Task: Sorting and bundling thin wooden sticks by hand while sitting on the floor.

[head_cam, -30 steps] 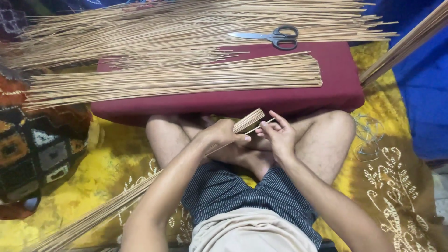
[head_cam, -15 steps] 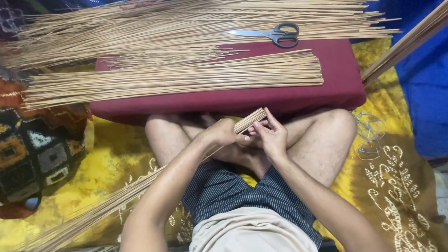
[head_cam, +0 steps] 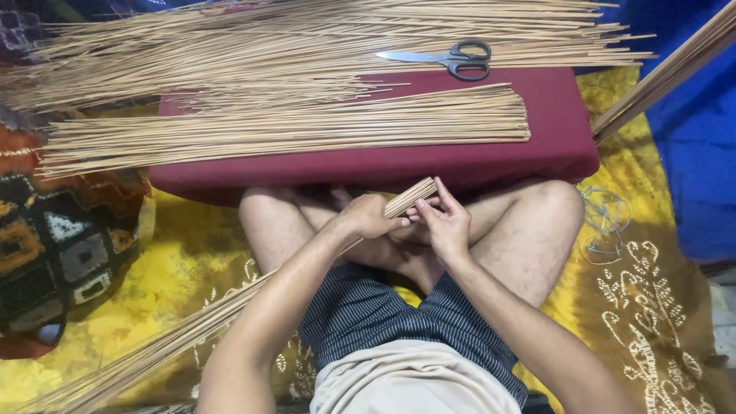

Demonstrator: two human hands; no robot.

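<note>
My left hand [head_cam: 369, 216] grips a long bundle of thin tan sticks [head_cam: 192, 326] near its upper end, above my crossed legs. The bundle runs down past my left arm to the lower left. My right hand [head_cam: 443, 221] pinches the tip of the same bundle [head_cam: 412, 197] with its fingertips, touching the stick ends. A dark red cushion [head_cam: 567, 130] lies in front of my knees, with a neat layer of sticks [head_cam: 307, 130] on it.
Grey-handled scissors [head_cam: 452, 58] rest on a wide loose pile of sticks [head_cam: 253, 46] behind the cushion. More sticks [head_cam: 675, 65] lean in at the upper right over blue cloth. A patterned cushion [head_cam: 61, 238] sits left; yellow patterned cloth [head_cam: 636, 299] covers the floor.
My right hand has closed in on the bundle's tip, its fingers now pressed against the stick ends. The left hand keeps its hold and has barely moved.
</note>
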